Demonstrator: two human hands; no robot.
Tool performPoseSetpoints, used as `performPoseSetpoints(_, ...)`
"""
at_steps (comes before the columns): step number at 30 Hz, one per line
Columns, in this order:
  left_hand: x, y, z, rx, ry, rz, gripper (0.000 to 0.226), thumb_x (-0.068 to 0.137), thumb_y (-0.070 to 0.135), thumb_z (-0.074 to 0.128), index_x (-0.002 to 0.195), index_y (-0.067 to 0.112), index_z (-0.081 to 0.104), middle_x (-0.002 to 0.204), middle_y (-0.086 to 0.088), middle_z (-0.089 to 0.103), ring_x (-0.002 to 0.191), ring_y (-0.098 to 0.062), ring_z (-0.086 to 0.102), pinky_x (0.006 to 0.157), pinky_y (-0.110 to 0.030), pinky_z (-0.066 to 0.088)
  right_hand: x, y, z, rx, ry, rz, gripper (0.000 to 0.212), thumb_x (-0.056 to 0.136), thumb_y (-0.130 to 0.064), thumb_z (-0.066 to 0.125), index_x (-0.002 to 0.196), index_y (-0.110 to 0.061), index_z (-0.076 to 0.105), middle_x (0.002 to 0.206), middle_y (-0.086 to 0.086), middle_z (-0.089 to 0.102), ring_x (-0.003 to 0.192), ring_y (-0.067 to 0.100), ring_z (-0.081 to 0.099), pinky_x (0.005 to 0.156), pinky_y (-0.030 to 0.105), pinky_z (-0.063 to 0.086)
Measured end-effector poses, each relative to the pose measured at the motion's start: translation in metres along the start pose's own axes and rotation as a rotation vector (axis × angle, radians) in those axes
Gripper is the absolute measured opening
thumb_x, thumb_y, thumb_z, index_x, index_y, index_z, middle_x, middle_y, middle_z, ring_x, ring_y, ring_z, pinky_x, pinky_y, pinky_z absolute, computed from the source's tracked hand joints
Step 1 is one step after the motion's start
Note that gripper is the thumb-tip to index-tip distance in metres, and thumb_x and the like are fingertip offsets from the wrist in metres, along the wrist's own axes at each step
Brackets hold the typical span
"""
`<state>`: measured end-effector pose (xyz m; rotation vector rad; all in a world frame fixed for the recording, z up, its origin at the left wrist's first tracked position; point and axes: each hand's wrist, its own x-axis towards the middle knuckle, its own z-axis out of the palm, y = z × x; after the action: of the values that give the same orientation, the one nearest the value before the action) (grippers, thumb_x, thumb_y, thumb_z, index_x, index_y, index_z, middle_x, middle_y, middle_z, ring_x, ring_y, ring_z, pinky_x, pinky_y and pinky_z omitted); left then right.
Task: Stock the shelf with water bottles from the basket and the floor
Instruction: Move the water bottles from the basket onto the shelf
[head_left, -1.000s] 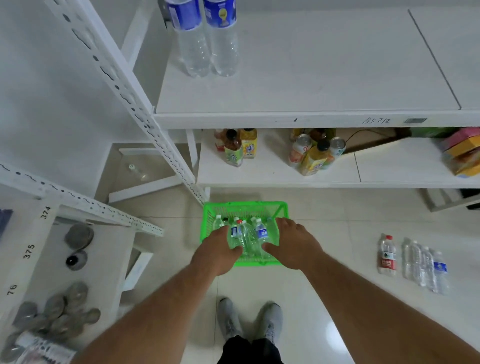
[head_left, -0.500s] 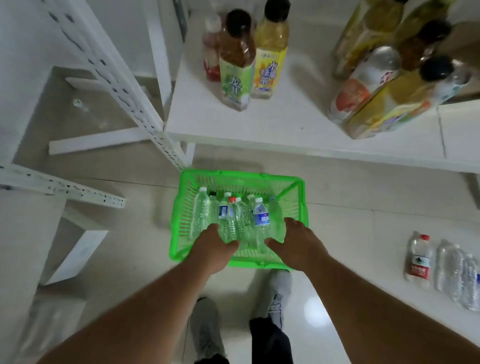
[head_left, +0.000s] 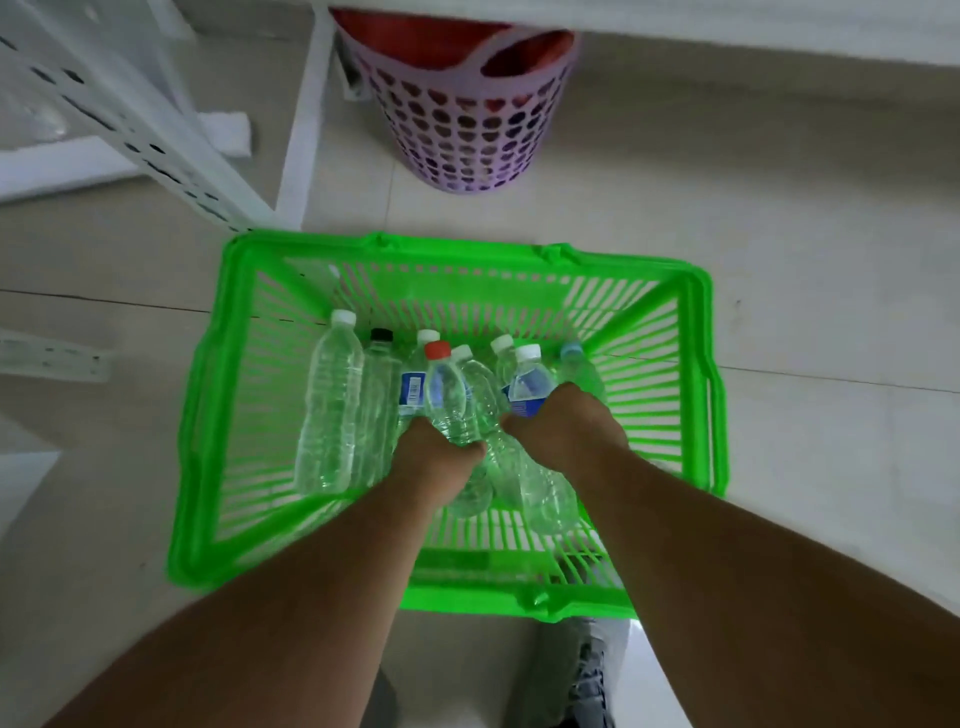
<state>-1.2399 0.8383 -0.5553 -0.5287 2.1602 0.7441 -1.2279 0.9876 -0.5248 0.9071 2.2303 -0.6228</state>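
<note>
Green basket (head_left: 208, 467) surrounds our grips: left hand (head_left: 434, 457) holds a red-capped bottle (head_left: 447, 400), right hand (head_left: 563, 423) a blue-labelled bottle (head_left: 530, 387).

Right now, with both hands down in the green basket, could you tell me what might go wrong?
The left hand grips the red-capped bottle and the right hand the blue-labelled bottle, both packed against loose neighbours; lifting could drag or tip those. The smooth clear bottles might also slip from one-handed grips and fall back into the green basket.

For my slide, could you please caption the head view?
Both hands, left and right, grip water bottles inside the green basket.
</note>
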Motion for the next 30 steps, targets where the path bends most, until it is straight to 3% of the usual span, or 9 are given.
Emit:
performPoseSetpoints(2,0.012,-0.001,0.01,-0.004,0.048,-0.037,0.061,0.074,0.04,0.082,0.12,0.01,0.056,0.106,-0.004,0.066,0.067,-0.011,0.063,0.042,-0.013,0.037,0.009,0.0,0.01,-0.026,0.01,0.031,0.075,0.074,-0.068,0.068,0.125,-0.014,0.057,0.123,0.01,0.062,0.113,0.03,0.062,0.088,0.035,0.049)
performPoseSetpoints(6,0.027,-0.003,0.025,0.056,0.152,-0.058,0.074,0.067,0.048,0.085,0.12,0.005,0.057,0.117,-0.015,0.065,0.101,-0.031,0.067,0.076,-0.032,0.056,0.019,0.001,0.022,-0.07,0.046,0.061,0.077,0.073,-0.066,0.072,0.126,-0.014,0.057,0.129,0.012,0.055,0.119,0.031,0.056,0.093,0.035,0.048)
performPoseSetpoints(8,0.032,-0.002,0.028,0.07,0.17,-0.071,0.087,0.063,0.053,0.085,0.126,0.003,0.052,0.12,-0.018,0.061,0.106,-0.035,0.065,0.084,-0.043,0.058,0.022,0.0,0.026,-0.063,0.037,0.067,0.08,0.07,-0.064,0.076,0.127,-0.014,0.053,0.13,0.012,0.055,0.121,0.031,0.055,0.094,0.036,0.047)
performPoseSetpoints(10,0.035,-0.002,0.03,0.057,0.186,-0.084,0.092,0.06,0.052,0.087,0.129,0.003,0.049,0.124,-0.018,0.059,0.11,-0.035,0.062,0.087,-0.044,0.056,0.021,-0.002,0.03,-0.014,0.026,0.053,0.077,0.067,-0.059,0.078,0.125,-0.015,0.051,0.127,0.01,0.059,0.119,0.031,0.055,0.093,0.036,0.047)
performPoseSetpoints(13,0.029,-0.003,0.03,-0.112,0.179,-0.026,0.086,0.06,0.038,0.09,0.129,0.011,0.046,0.117,-0.009,0.064,0.104,-0.03,0.065,0.083,-0.036,0.054,0.014,-0.004,0.035,0.123,0.009,0.034,0.068,0.068,-0.048,0.079,0.119,-0.016,0.047,0.116,0.006,0.066,0.11,0.03,0.063,0.083,0.033,0.048)
performPoseSetpoints(17,0.002,-0.004,0.008,-0.175,0.164,0.148,0.062,0.069,0.027,0.083,0.12,0.021,0.049,0.085,0.014,0.058,0.084,-0.021,0.064,0.065,-0.02,0.043,-0.009,0.004,0.019,0.23,0.066,0.002,0.051,0.075,-0.047,0.075,0.107,-0.019,0.046,0.1,0.003,0.067,0.096,0.03,0.067,0.072,0.032,0.049)
performPoseSetpoints(24,-0.102,0.014,-0.1,-0.184,0.127,0.296,0.044,0.067,0.033,0.083,0.1,0.03,0.053,0.081,0.017,0.065,0.074,-0.009,0.063,0.064,-0.022,0.045,-0.101,-0.03,-0.08,0.484,0.158,-0.198,0.036,0.072,-0.048,0.077,0.097,-0.033,0.057,0.081,-0.015,0.066,0.071,0.005,0.062,0.056,0.022,0.044)
performPoseSetpoints(28,-0.189,0.035,-0.181,-0.281,0.098,0.356,0.037,0.063,0.03,0.084,0.092,0.032,0.061,0.084,0.012,0.072,0.079,-0.009,0.069,0.074,-0.032,0.055,-0.185,-0.064,-0.167,0.526,0.197,-0.275,0.039,0.07,-0.058,0.077,0.095,-0.036,0.055,0.081,-0.025,0.062,0.072,-0.009,0.059,0.058,0.016,0.042)
performPoseSetpoints(30,-0.238,0.049,-0.226,-0.319,0.095,0.397,0.035,0.061,0.032,0.084,0.087,0.038,0.061,0.083,0.013,0.073,0.077,-0.005,0.069,0.074,-0.03,0.056,-0.236,-0.08,-0.213,0.526,0.243,-0.317,0.041,0.074,-0.064,0.07,0.097,-0.032,0.06,0.082,-0.022,0.065,0.073,-0.006,0.061,0.057,0.012,0.039)
